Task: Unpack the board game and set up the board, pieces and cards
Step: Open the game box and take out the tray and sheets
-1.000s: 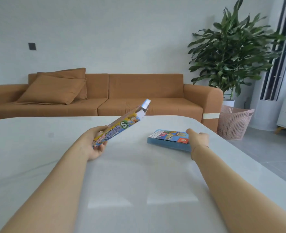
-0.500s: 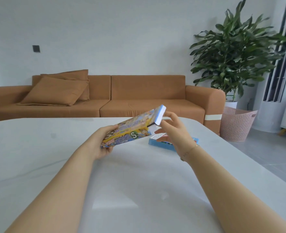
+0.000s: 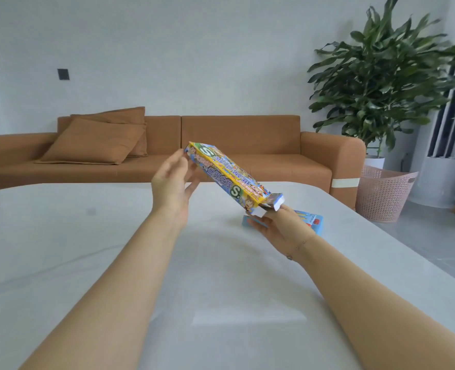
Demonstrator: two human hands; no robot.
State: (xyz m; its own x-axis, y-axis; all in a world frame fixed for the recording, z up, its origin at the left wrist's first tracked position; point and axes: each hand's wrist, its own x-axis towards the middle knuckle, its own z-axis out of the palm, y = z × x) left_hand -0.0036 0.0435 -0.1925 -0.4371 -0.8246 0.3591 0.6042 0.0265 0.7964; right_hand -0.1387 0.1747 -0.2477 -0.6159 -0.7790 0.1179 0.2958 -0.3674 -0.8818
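Yellow-edged and crowded with cartoon print, the game box is now tipped steeply, its far end raised toward the sofa and its opened end flap pointing down and to the right. Half a second ago it lay nearly level with that flap end highest; a second ago only the left hand held it, while the right rested on the blue box lying flat on the table.

At the raised end, the left hand steadies the box, thumb and fingers spread along its sides more than curled round it. The right hand has come off the blue box and sits just under the open mouth, palm up and fingers relaxed, holding nothing that can be seen.

This reads as a pouring move, with the contents meant to slide out into the waiting palm. Nothing has emerged from the flap so far, so unpacking has barely begun. A board or cards could drop past the hand onto the white tabletop if they come out at once.

Beyond the table stand a potted plant and a pink laundry basket.
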